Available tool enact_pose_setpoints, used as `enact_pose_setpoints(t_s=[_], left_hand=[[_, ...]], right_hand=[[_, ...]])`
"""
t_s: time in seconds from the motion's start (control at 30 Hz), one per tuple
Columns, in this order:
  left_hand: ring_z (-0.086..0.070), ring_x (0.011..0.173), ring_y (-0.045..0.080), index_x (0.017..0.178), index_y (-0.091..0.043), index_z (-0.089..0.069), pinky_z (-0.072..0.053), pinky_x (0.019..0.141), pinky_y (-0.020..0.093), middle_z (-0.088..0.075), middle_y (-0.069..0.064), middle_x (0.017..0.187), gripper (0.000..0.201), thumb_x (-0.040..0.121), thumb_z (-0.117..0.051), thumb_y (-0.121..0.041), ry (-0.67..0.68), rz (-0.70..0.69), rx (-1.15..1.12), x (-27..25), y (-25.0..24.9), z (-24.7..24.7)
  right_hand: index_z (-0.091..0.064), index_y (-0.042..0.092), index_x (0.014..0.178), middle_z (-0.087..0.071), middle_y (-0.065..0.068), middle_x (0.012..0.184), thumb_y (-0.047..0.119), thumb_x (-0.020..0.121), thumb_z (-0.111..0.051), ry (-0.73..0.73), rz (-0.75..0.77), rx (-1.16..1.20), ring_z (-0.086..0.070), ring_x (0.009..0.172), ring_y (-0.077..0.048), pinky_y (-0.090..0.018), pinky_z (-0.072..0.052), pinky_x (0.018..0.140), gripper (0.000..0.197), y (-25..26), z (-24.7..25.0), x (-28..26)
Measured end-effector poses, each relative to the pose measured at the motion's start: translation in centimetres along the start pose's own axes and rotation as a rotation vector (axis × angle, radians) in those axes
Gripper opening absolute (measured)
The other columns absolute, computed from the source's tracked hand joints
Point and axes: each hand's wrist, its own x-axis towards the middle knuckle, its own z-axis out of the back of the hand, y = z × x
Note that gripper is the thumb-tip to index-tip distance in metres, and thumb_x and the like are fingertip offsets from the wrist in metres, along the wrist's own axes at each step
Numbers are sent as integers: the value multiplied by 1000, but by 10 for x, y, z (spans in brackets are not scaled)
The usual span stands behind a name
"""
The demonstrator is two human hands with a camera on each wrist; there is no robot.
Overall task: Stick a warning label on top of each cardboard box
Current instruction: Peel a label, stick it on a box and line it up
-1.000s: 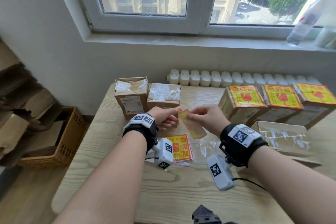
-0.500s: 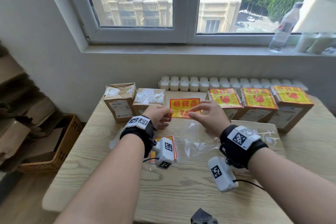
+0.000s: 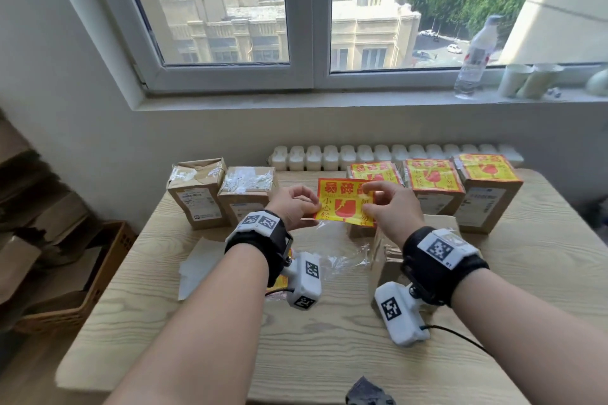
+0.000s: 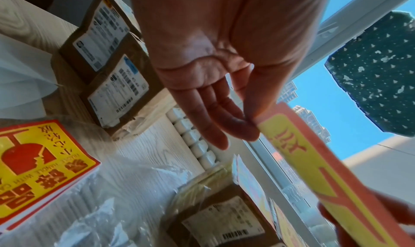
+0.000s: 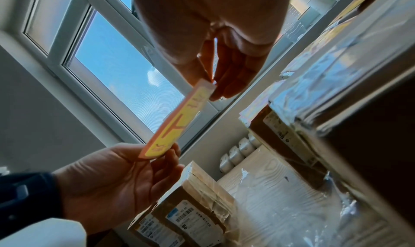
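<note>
Both hands up over the table: the left hand (image 3: 293,207) pinches the near-left corner of the red-and-yellow fragile label (image 3: 343,202), the right hand (image 3: 393,210) pinches its right edge. The label hangs stretched between the fingertips, above the table, unlabelled cardboard boxes (image 3: 223,194) just left of the left fingers.

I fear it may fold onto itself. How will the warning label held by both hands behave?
Probably floppy: the warning label is a thin sheet, and both the left hand and the right hand pinch its edges. Likely very light, so it may flutter or curl.
</note>
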Motion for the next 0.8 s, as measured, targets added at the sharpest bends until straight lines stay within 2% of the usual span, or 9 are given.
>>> enact_pose_setpoints(t_s=[0.1, 0.2, 0.23, 0.33, 0.4, 0.53, 0.63, 0.73, 0.8], left_hand=[[-61, 74, 16, 92, -6, -68, -59, 67, 24, -63, 5, 83, 19, 86, -60, 10, 65, -26, 6, -4, -3, -21], [-64, 80, 16, 111, -4, -68, -59, 73, 23, -64, 4, 92, 33, 81, -66, 10, 80, -36, 33, -4, -3, -42], [-65, 81, 16, 113, -5, -68, -59, 73, 22, -64, 4, 94, 36, 80, -67, 10, 83, -38, 42, -5, -3, -50], [-66, 85, 18, 114, -8, -67, -60, 70, 21, -65, 9, 105, 41, 78, -67, 13, 111, -48, 55, -6, -3, -71], [-66, 87, 17, 116, -8, -67, -59, 67, 20, -64, 10, 112, 44, 77, -67, 14, 131, -55, 69, -7, -4, -84], [-67, 80, 12, 118, -5, -66, -56, 60, 14, -66, 6, 105, 46, 76, -70, 12, 143, -70, 103, -11, -4, -103], [-69, 84, 14, 114, -9, -69, -57, 64, 16, -68, 7, 108, 45, 73, -75, 7, 129, -80, 161, -10, -1, -112], [-70, 92, 20, 112, -12, -70, -60, 76, 27, -69, 7, 111, 47, 69, -80, 5, 118, -86, 212, -10, 4, -118], [-70, 88, 21, 114, -8, -69, -61, 73, 28, -67, 7, 111, 49, 69, -79, 8, 116, -100, 213, -13, 7, -121]], right_hand=[[-67, 23, 107, -65, 3, 97, 4, 82, -70, -69, -7, 15, -63, 92, -13, -34, -57, 84, 32, -7, 18, -6], [-66, 21, 109, -63, 5, 98, 5, 83, -70, -115, -27, 54, -60, 92, -10, -27, -55, 79, 30, -16, 39, -11], [-66, 21, 108, -63, 6, 96, 6, 83, -70, -126, -40, 68, -60, 90, -8, -27, -55, 79, 29, -21, 46, -12], [-69, 22, 99, -67, 5, 95, 7, 82, -72, -168, -82, 110, -64, 93, -14, -37, -57, 87, 23, -32, 62, -13], [-70, 22, 94, -68, 4, 95, 4, 82, -71, -185, -89, 139, -65, 95, -16, -38, -56, 89, 22, -38, 72, -14], [-72, 22, 92, -70, 2, 97, -1, 82, -69, -209, -98, 175, -65, 97, -17, -37, -55, 90, 25, -49, 89, -16], [-73, 21, 93, -70, 3, 97, -2, 82, -68, -204, -123, 159, -65, 96, -16, -35, -56, 86, 27, -59, 96, -18], [-72, 20, 96, -69, 1, 97, -6, 82, -66, -188, -134, 148, -65, 95, -17, -29, -54, 76, 30, -68, 99, -21], [-72, 16, 100, -69, 1, 94, -8, 82, -64, -166, -133, 133, -64, 91, -16, -26, -53, 72, 31, -73, 101, -23]])
